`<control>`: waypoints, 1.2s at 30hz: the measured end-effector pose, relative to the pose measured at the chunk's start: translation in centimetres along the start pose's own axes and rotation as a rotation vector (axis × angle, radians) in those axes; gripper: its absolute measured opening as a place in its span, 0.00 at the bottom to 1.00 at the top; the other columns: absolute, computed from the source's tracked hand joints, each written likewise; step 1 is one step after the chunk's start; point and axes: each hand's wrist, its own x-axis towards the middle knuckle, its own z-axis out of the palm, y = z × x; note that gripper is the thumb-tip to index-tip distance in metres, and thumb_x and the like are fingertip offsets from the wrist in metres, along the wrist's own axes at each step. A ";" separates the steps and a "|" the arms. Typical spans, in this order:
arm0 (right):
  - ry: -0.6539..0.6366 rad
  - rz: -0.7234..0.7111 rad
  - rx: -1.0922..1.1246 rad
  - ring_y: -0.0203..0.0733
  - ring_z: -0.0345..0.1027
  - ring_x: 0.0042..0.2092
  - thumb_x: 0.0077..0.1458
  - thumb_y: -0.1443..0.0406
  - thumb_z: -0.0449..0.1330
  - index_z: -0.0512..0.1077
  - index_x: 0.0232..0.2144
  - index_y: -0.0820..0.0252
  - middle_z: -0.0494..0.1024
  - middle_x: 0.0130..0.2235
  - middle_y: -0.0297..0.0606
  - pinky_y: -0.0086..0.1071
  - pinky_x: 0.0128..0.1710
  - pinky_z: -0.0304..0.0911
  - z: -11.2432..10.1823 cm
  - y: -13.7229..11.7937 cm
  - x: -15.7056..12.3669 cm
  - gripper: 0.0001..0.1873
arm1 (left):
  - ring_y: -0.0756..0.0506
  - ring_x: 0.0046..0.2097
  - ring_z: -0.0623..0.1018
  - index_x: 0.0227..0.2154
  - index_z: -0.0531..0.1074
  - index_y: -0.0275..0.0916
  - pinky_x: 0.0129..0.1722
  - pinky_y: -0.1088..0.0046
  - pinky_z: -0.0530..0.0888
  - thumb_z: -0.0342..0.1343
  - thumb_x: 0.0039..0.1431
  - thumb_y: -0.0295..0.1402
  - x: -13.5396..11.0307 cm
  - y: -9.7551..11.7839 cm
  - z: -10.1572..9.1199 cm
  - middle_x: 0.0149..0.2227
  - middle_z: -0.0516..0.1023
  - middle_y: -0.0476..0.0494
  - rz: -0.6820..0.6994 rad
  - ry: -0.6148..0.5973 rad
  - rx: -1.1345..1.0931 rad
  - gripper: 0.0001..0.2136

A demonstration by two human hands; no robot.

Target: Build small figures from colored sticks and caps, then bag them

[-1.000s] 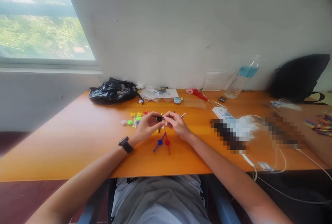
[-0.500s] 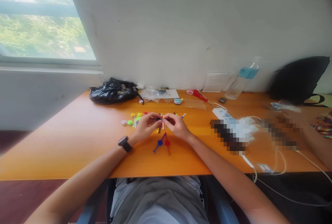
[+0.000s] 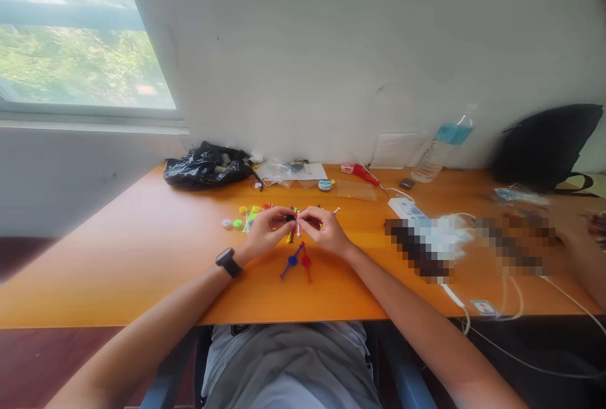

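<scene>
Hands barely shifted; L hand (image 3: 266, 231) & R hand (image 3: 326, 230) both pinching small black piece (image 3: 290, 218).

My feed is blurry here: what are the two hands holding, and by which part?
The left hand and right hand pinch one small dark piece between their fingertips, one at each end. Which part each grips is too small to tell.

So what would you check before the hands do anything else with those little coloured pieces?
1. Both hands on the piece: left hand and right hand meet at a small dark piece: ok.
2. Grip firm: cannot tell, too small.
3. Spare pieces near: blue piece and red piece lie just before the hands: ok.
4. Water bottle away from the hands: ok.
5. Cables apart from the hands: ok.
</scene>
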 end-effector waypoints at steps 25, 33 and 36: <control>0.007 0.064 -0.043 0.37 0.58 0.28 0.62 0.57 0.63 0.72 0.31 0.56 0.72 0.28 0.32 0.32 0.30 0.54 0.1 -0.3 -0.2 0.11 | 0.39 0.43 0.86 0.40 0.80 0.35 0.45 0.62 0.84 0.68 0.60 0.39 0.0 0.1 -0.2 0.41 0.86 0.37 0.027 -0.011 -0.001 0.12; 0.012 0.064 -0.015 0.38 0.59 0.29 0.63 0.54 0.63 0.74 0.32 0.56 0.73 0.29 0.33 0.32 0.29 0.54 0.3 -0.1 -0.1 0.13 | 0.40 0.41 0.86 0.37 0.80 0.36 0.43 0.64 0.83 0.69 0.58 0.38 0.0 -0.3 -0.2 0.39 0.86 0.37 0.009 0.017 -0.023 0.10; 0.051 0.073 -0.001 0.38 0.60 0.29 0.62 0.54 0.64 0.75 0.33 0.56 0.74 0.30 0.34 0.32 0.30 0.55 0.2 0.2 0.0 0.12 | 0.40 0.43 0.86 0.40 0.81 0.36 0.46 0.63 0.83 0.69 0.58 0.38 0.0 0.1 -0.1 0.41 0.86 0.37 -0.027 0.003 -0.093 0.12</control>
